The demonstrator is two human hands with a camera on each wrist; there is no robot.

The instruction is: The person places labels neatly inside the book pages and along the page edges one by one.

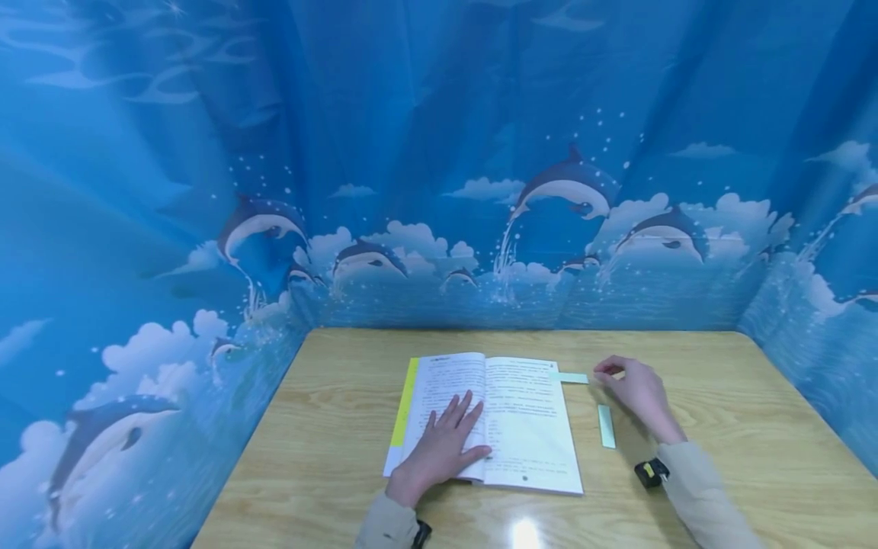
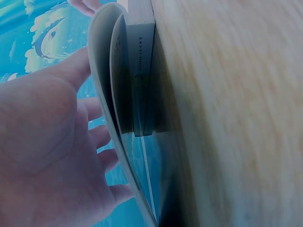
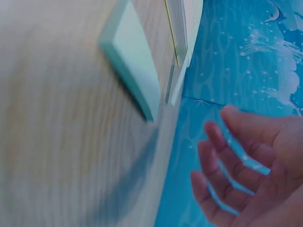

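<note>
An open book [image 1: 528,427] lies on the wooden table, with printed text on both pages. My left hand [image 1: 444,446] rests spread on its left page, fingers straight; in the left wrist view the left hand [image 2: 52,142] lies against the curved pages. A pale green sticky strip [image 1: 573,378] juts out from the right page's upper outer edge. Just right of that strip is my right hand [image 1: 638,387], fingers loosely bent and holding nothing. Below it lies a pad of pale green sticky notes [image 1: 607,426], seen large in the right wrist view as a thick pad [image 3: 132,61].
The wooden table [image 1: 329,396] reaches back to a blue curtain [image 1: 425,152] printed with dolphins and clouds. A yellow strip [image 1: 405,402] runs along the book's left edge. A black wrist camera [image 1: 650,473] sits at the right sleeve.
</note>
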